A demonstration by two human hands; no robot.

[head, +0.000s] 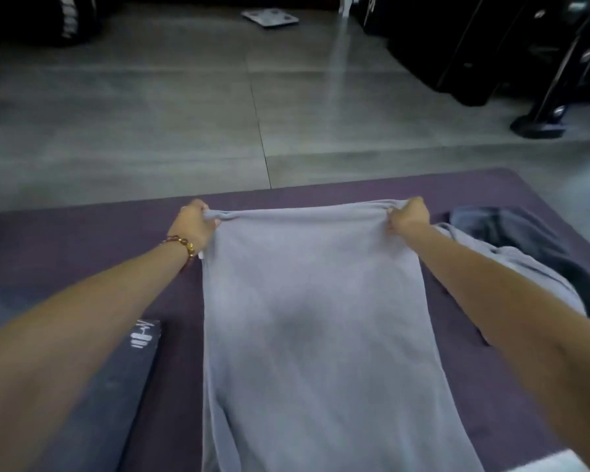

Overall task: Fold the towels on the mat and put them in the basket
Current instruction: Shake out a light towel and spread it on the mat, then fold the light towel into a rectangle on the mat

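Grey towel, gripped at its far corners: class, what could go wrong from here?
1. The left hand and right hand bunch the corners of the grey towel, so the fold may land creased or skewed.
2. The right forearm passes over the unfolded pile on the mat; lowering the towel could drag it along.

towel [314, 318] cut off below, far clutter [491, 46] blurred

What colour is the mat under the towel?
Dark purple. The mat shows best in the head view, either side of the towel.
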